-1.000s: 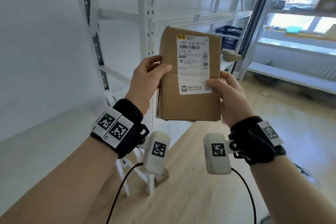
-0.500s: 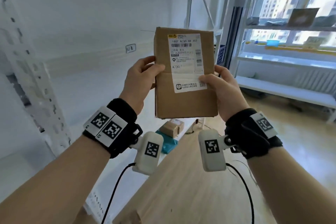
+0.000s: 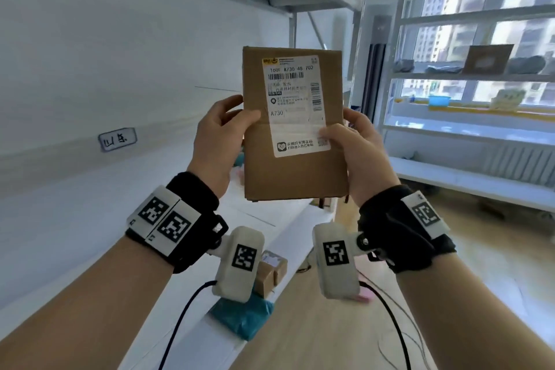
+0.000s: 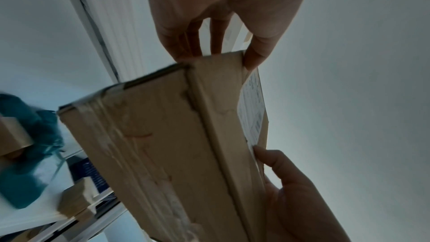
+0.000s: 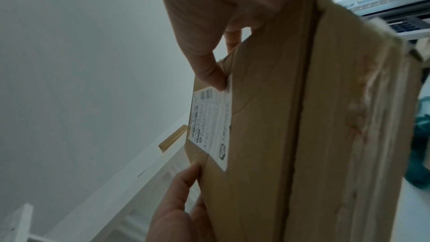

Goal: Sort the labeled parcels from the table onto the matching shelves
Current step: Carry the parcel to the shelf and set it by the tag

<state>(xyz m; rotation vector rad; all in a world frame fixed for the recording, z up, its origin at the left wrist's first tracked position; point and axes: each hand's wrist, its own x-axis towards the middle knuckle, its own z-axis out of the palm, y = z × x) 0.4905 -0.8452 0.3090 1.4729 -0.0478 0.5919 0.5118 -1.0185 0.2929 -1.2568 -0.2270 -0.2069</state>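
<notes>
I hold a flat brown cardboard parcel (image 3: 295,171) upright at chest height, and its white shipping label (image 3: 295,105), reading A730, faces me. My left hand (image 3: 225,129) grips its left edge, thumb on the front and fingers behind. My right hand (image 3: 353,138) grips the right edge, thumb pressing the label's lower corner. In the left wrist view the parcel (image 4: 163,154) shows its taped underside below my left hand (image 4: 221,25). The right wrist view has the label (image 5: 209,126) just under my right thumb (image 5: 209,73).
A white shelf (image 3: 75,219) runs along the left, with a handwritten tag (image 3: 117,139) on its back rail. Further down lie a teal bag (image 3: 243,318) and small brown boxes (image 3: 271,273). Another white rack (image 3: 468,135) stands by the window on the right.
The view has swung from the rack's upright post to the shelf with the tag. The parcel stays upright in both hands, with the grip unchanged.
</notes>
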